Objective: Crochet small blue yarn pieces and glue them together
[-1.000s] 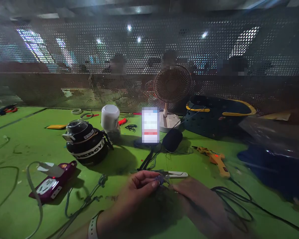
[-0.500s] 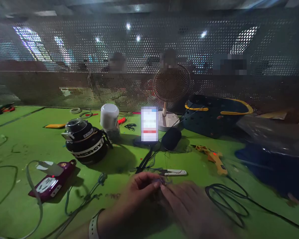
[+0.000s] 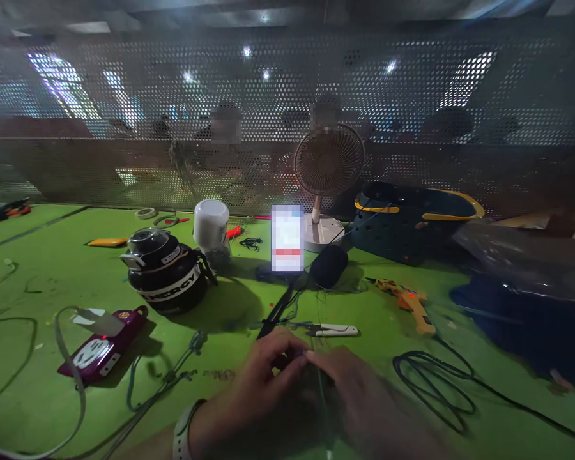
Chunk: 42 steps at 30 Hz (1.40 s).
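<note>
Your left hand [image 3: 271, 377] is pinching a purplish bit [image 3: 294, 353]; right hand [image 3: 354, 380], can't tell; perforated panel [image 3: 278, 92] standing behind green desk [image 3: 38, 275], 12 o'clock.

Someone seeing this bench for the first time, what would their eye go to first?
Probably the glowing, pixelated screen at the middle of the green tabletop, with a round fan behind it to the right. Next, the left hand and right hand at bottom centre, fingertips close together at a small, blurred piece. The purple power strip also stands out at lower left.
</note>
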Tool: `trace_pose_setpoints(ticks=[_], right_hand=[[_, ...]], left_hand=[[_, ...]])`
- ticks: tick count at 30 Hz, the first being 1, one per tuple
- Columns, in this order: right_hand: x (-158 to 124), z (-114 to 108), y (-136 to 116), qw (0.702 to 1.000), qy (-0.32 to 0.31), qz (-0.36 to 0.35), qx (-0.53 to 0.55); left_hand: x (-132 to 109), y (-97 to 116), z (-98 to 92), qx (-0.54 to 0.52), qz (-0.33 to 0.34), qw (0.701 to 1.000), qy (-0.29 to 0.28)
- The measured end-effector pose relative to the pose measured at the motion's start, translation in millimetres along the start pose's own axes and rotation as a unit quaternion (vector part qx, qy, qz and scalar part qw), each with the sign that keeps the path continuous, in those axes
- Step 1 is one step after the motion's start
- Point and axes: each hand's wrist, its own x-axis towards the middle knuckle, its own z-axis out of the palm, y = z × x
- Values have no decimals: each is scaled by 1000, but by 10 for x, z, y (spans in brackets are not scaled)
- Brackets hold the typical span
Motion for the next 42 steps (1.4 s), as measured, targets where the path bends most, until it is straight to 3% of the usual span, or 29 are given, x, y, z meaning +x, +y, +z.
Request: trace_pose_setpoints(ticks=[4, 7, 11, 16, 21, 25, 28, 31, 33, 36, 39, 42], right_hand=[[17, -72, 41, 989, -11, 129, 75], [71, -139, 74, 956, -29, 247, 153], [129, -142, 127, 883, -152, 336, 292], [153, -149, 239, 766, -141, 421, 465], [202, -178, 308, 717, -95, 489, 488], [206, -150, 325, 683, -115, 511, 510], [199, -133, 324, 692, -143, 496, 504], [203, -131, 307, 722, -158, 471, 482], [206, -133, 289, 756, -164, 440, 455], [191, -141, 257, 831, -152, 367, 389], [153, -147, 235, 905, -100, 282, 302], [115, -145, 227, 929, -45, 238, 279]], left_hand=[[42, -9, -9, -137, -72, 988, 18], [68, -1, -24, -200, -114, 973, 14], [79, 41, -45, -193, -132, 972, 6], [93, 41, -73, -179, -142, 973, -12], [64, 27, -91, -150, -125, 979, -62], [27, 120, -102, -64, -68, 986, -135], [18, 182, -105, 10, -31, 982, -186], [22, 187, -98, 31, -33, 975, -216], [29, 169, -84, 30, -38, 972, -232], [44, 142, -60, 1, -50, 968, -245], [57, 118, -49, -40, -83, 972, -215], [61, 85, -60, -104, -135, 971, -169]])
